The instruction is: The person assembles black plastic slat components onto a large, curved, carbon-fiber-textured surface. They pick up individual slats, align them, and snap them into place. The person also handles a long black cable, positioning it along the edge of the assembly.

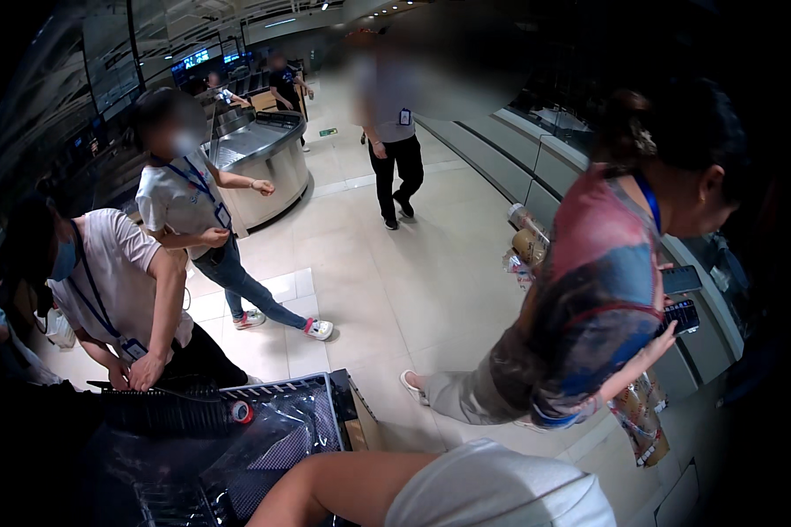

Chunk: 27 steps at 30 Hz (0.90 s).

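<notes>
**Our hands out of sight over the dark basket**

We saw only our bare forearm [351, 487] and a white sleeve [501, 492] rising from the lower edge. The forearm ran down and to the left, and it was cut off by the frame before the wrist, so neither of our hands showed; we could not tell whether they were apart, together or clamped on anything.

Just beyond the forearm, up and to the left of it, lay a dark blue-rimmed basket [281, 388] with crumpled clear plastic film [277, 439] inside. What lay under the film was too dark and glossy to make out. A small red and white round thing [242, 411] sat at the basket's far rim, its kind unclear. A slice of brown cardboard [360, 430] showed beside the basket's right edge, mostly hidden.

At the far left rim, a co-worker in a white shirt and face mask leaned over, one hand [145, 373] pressed on a black slatted piece [163, 406] touching the basket. The left of the view fell into deep shadow.

To the right of our sleeve, another person in a patterned top bent over a grey counter [703, 342], holding a phone [681, 316]; printed bags [642, 422] hung below that arm. Farther off, two more people stood on the pale tiled floor [413, 290], faces blurred.
</notes>
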Motion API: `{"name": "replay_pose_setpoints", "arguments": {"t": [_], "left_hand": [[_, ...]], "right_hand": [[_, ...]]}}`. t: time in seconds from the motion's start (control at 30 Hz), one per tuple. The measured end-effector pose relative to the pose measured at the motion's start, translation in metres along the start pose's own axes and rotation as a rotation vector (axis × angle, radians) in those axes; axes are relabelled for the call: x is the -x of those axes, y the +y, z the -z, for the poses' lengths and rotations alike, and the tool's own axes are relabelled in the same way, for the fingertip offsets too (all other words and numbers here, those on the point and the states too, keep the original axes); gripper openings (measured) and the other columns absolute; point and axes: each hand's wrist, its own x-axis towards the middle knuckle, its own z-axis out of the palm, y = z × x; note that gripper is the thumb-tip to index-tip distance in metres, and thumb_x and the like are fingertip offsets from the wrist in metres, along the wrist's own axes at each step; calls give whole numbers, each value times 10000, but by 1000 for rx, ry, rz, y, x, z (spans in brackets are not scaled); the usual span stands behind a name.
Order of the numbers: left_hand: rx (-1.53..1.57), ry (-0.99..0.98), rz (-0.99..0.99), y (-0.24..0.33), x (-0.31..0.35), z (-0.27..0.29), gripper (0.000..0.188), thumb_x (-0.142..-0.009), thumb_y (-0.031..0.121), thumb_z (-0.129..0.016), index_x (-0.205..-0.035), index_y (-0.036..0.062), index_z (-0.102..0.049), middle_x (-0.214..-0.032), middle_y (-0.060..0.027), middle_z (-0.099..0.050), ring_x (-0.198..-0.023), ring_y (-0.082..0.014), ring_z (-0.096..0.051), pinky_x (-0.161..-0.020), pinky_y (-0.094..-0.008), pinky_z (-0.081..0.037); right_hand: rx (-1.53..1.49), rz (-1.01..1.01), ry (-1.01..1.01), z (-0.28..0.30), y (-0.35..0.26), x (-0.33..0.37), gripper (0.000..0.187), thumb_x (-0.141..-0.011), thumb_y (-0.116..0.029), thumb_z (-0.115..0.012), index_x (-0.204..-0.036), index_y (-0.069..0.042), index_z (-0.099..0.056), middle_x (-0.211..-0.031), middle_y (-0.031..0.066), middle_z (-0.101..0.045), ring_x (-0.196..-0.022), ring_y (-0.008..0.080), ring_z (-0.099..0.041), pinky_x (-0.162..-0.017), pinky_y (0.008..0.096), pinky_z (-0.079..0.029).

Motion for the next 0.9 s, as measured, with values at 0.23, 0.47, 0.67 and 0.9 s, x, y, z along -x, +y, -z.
{"name": "replay_pose_setpoints", "arguments": {"t": [0.23,0.47,0.67,0.9], "left_hand": [[53,29,56,4,-1,4,230,-890,146,-484,-949,-31,-618,-868,-235,-610,-795,-363,-583,-724,-402,-470],[2,111,26,-16,11,-13,190,-868,164,-548,-915,-10,-611,-851,-206,-622,-759,-338,-592,-672,-392,-480],[-105,273,-101,-31,23,-29,124,-820,118,-584,-770,5,-594,-747,-166,-616,-640,-325,-588,-567,-398,-490],[-129,291,-87,-34,21,-32,86,-774,59,-552,-707,6,-566,-697,-165,-589,-613,-321,-577,-570,-406,-486]], "right_hand": [[-46,-88,93,7,-5,5,238,-787,-217,-516,-638,-128,-679,-664,63,-655,-609,236,-633,-477,391,-468],[-58,-74,203,0,-3,7,254,-787,-222,-511,-622,-111,-669,-635,73,-639,-570,245,-612,-490,387,-477],[69,52,47,6,-12,4,221,-767,-250,-542,-642,-126,-675,-683,36,-654,-634,229,-624,-514,375,-486],[-57,-94,94,4,-33,0,218,-765,-208,-517,-635,-131,-675,-689,45,-661,-643,236,-632,-510,391,-488]]}}
